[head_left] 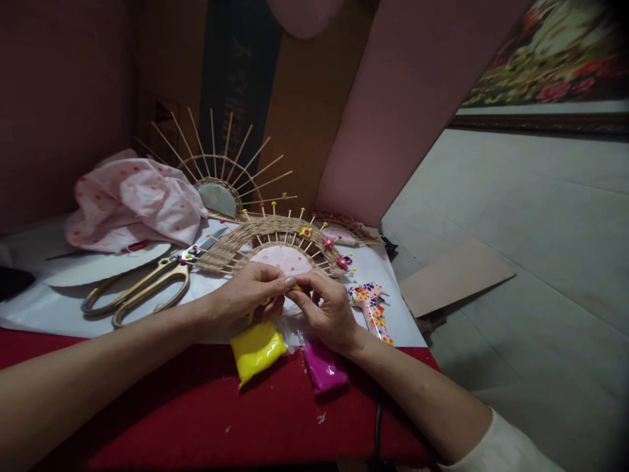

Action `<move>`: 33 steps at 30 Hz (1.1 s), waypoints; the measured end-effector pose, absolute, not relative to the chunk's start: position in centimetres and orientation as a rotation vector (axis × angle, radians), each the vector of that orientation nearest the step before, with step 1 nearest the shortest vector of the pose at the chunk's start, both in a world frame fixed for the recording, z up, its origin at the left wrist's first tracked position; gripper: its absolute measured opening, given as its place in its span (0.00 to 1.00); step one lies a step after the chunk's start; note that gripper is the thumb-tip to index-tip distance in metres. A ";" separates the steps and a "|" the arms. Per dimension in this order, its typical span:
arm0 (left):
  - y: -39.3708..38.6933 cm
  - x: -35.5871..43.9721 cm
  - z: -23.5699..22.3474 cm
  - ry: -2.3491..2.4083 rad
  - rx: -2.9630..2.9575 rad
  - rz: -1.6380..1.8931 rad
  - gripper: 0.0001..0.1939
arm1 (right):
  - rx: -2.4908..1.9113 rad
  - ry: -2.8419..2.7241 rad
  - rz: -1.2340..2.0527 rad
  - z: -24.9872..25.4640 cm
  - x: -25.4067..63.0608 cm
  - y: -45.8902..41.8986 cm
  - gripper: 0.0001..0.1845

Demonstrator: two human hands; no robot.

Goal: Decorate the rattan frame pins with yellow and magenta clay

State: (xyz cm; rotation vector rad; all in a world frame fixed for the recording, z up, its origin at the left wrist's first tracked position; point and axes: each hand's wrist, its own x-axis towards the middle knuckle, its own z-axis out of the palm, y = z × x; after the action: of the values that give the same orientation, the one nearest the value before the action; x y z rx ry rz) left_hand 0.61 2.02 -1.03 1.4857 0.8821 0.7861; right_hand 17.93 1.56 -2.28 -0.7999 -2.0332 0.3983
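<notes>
Hands (258, 288) (329, 311) on yellow bit (296, 287) near sheet's (403, 328) edge

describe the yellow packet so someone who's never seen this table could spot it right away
Find the red cloth nearest the person, where the white sheet ends. Just below the left hand, the yellow packet straddles that edge. Its bright yellow contents set it apart from the magenta packet to its right.

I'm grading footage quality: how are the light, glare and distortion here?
Head view: dim overall, upper corners darkest; glints on the yellow packet and magenta packet; forearms apparently stretched by a wide lens; yellow bit between left hand and right hand too small and dim to make out.
</notes>
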 end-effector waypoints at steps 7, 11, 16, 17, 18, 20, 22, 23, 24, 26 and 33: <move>1.9 0.6 -1.0 0.894 1.481 0.784 0.22 | -0.766 -2.021 0.395 -2.4 17.9 1.6 0.05; 1.9 0.6 -1.0 0.889 1.513 0.768 0.23 | -0.767 -2.005 0.392 -2.5 17.9 1.6 0.05; 1.7 0.6 -0.9 0.875 1.463 0.799 0.22 | -0.786 -2.010 0.393 -2.6 18.0 1.6 0.06; 1.7 0.6 -0.8 0.879 1.461 0.793 0.22 | -0.788 -2.012 0.387 -2.6 18.0 1.6 0.06; 1.6 0.6 -0.7 0.885 1.468 0.780 0.22 | -0.788 -2.014 0.381 -2.5 18.0 1.6 0.06; 1.6 0.6 -0.5 0.908 1.479 0.769 0.23 | -0.789 -2.016 0.375 -2.5 18.0 1.6 0.06; 1.5 0.7 -0.3 0.924 1.485 0.760 0.24 | -0.792 -2.012 0.372 -2.5 18.0 1.5 0.06; 1.5 0.7 -0.2 0.927 1.488 0.753 0.24 | -0.795 -2.012 0.373 -2.5 18.0 1.5 0.06; 1.5 0.7 -0.1 0.931 1.485 0.754 0.24 | -0.799 -2.012 0.375 -2.5 18.0 1.5 0.06; 1.4 0.8 -0.1 0.928 1.476 0.761 0.24 | -0.805 -2.017 0.376 -2.5 18.0 1.5 0.07; 1.4 0.8 -0.5 0.907 1.477 0.785 0.23 | -0.779 -2.030 0.384 -2.6 18.0 1.6 0.06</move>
State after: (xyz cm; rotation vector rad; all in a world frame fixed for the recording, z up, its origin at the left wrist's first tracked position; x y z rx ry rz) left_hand 0.76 1.42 -0.45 1.4770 0.9066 0.7850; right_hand 18.02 1.58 -2.60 -0.7785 -2.0305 0.3844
